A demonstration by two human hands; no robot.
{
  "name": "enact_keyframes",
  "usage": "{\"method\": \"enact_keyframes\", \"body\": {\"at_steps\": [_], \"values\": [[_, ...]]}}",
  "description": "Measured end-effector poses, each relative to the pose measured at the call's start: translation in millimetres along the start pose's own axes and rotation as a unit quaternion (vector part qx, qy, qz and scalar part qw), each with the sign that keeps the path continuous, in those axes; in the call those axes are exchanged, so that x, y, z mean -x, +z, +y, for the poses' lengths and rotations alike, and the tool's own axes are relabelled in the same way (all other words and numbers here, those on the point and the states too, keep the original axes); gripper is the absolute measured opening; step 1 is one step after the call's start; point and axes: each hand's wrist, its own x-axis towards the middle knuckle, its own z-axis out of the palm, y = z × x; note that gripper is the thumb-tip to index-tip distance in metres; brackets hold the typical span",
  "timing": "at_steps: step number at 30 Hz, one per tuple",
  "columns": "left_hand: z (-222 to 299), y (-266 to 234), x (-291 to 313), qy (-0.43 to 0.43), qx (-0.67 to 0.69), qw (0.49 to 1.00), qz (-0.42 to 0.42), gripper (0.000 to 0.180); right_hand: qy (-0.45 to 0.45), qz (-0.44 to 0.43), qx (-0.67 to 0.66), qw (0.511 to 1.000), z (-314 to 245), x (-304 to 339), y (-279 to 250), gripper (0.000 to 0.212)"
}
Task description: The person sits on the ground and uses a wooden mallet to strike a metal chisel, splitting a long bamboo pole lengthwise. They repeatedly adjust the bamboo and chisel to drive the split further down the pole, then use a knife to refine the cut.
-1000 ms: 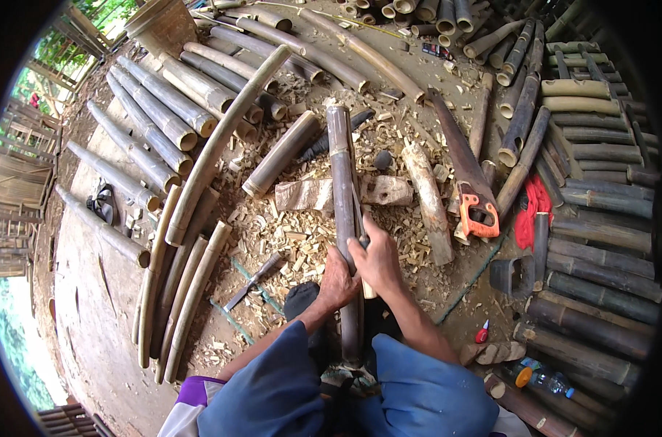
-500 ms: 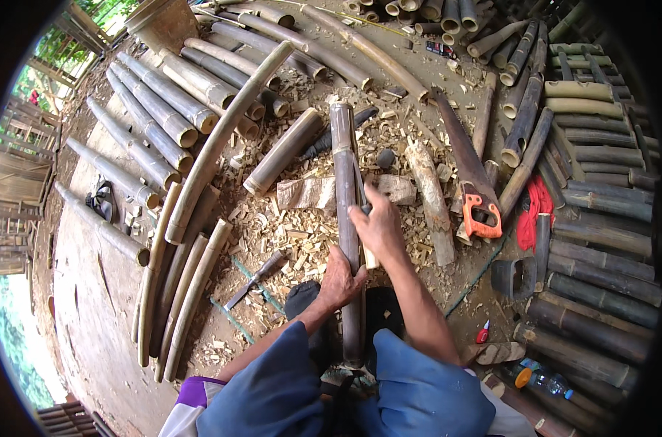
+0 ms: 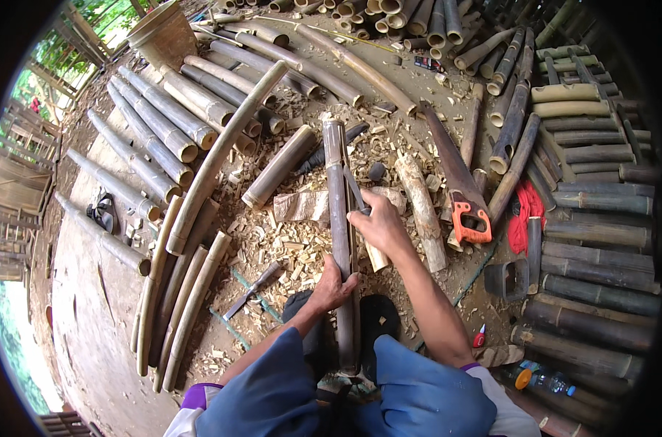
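A dark bamboo pole stretches away from me between my knees, with a long split or cut along its right side. My left hand is closed around its nearer part, thumb on top. In my right hand is a knife, its narrow blade lying along the pole's right side and pointing away from me. A pale wooden end shows below that hand and looks like the knife's handle. The pole's far part lies across a split wood block.
Wood chips cover the ground. A chisel lies left of my feet, an orange-handled saw to the right. Cut bamboo lengths lie at left; stacked bamboo stands at right. A bucket and plastic bottle are also there.
My right hand and the knife have shifted slightly toward me along the pole, the blade now tilting more to the left. My left hand keeps its hold. The whole view has shifted slightly.
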Motion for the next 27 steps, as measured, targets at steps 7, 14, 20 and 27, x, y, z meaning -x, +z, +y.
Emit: {"method": "enact_keyframes", "body": {"at_steps": [7,14,20,27], "values": [[27.2,-28.5,12.8,-0.084,0.119,0.985,-0.096,0.084,-0.006,0.037,-0.134,0.990,-29.8,-44.5,-16.3,0.056],[14.7,-36.8,16.9,-0.108,0.313,0.933,-0.144,0.064,0.046,-0.080,-0.405,0.910,-13.6,80.1,-27.8,0.059],[17.1,-33.5,18.8,-0.090,0.272,0.953,-0.100,0.060,0.081,-0.115,-0.248,0.959,-6.5,162.0,-15.7,0.056],[23.0,-8.1,18.6,-0.137,0.073,0.988,0.009,0.076,0.162,-0.114,-0.345,0.917,11.1,180.5,-7.3,0.050]]}}
